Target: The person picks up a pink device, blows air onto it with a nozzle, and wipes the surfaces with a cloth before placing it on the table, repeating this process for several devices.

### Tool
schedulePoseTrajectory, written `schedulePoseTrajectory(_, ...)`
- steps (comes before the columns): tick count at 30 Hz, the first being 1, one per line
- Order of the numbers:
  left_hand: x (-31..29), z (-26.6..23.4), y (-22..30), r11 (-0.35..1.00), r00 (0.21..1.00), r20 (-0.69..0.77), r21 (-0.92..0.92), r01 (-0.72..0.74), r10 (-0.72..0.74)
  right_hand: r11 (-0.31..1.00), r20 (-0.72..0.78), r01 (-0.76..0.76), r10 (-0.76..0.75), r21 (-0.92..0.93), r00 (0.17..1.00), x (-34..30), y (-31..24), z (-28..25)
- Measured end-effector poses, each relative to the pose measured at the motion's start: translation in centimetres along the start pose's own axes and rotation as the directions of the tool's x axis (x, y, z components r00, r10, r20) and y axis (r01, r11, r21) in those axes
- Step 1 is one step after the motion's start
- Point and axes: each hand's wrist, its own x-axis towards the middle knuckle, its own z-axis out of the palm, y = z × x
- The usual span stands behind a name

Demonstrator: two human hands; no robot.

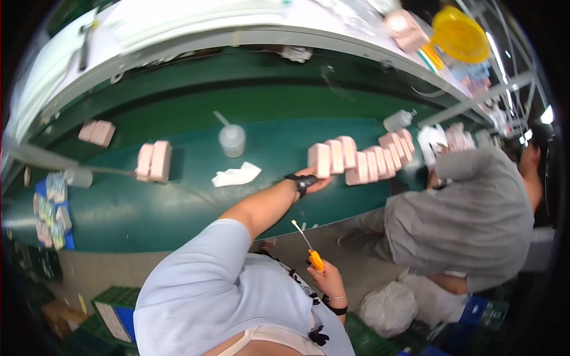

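Note:
My left hand (314,180) reaches over the green table, its fingers and thumb around the lower end of a pink block (322,159) at the left end of a staggered row. More pink blocks (374,163) stand on edge close together to the right. Near my body, my right hand (328,279) is closed around the orange handle of a tool (317,261). The tool has a thin straight shaft with a small pale tip, pointing up and left; its exact kind is unclear. A white cloth or paper (236,175) lies left of my left hand.
A translucent lidded container (232,141) stands behind the white piece. Pink blocks (153,161) sit farther left. A clear bottle (399,120) lies behind the row. To the right, a person in a grey shirt (460,216) bends over the table. A shelf (196,44) spans the back.

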Motion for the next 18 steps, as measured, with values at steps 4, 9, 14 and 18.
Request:
schedulePoseTrajectory(4,-4.9,5.8,-0.3,0.897,0.907,-0.349,0.283,0.341,-0.235,1.000,0.004,0.018,-0.018,-0.022,1.000,1.6,0.9,-1.6)
schedulePoseTrajectory(9,-18.9,4.0,3.4,0.004,0.640,0.252,0.929,-0.370,0.726,0.993,0.041,0.110,-0.111,0.034,0.993,2.9,0.2,0.1)
schedulePoseTrajectory(14,-36.1,5.4,12.4,-0.603,-0.001,0.669,0.670,0.434,0.743,0.976,0.150,0.187,-0.170,-0.111,0.974,4.3,-2.9,-0.6)
schedulePoseTrajectory(18,-40.2,2.2,17.8,-0.305,-0.103,0.509,0.653,0.694,0.855,0.947,0.189,0.258,-0.222,-0.193,0.957,5.1,-4.9,-0.4)
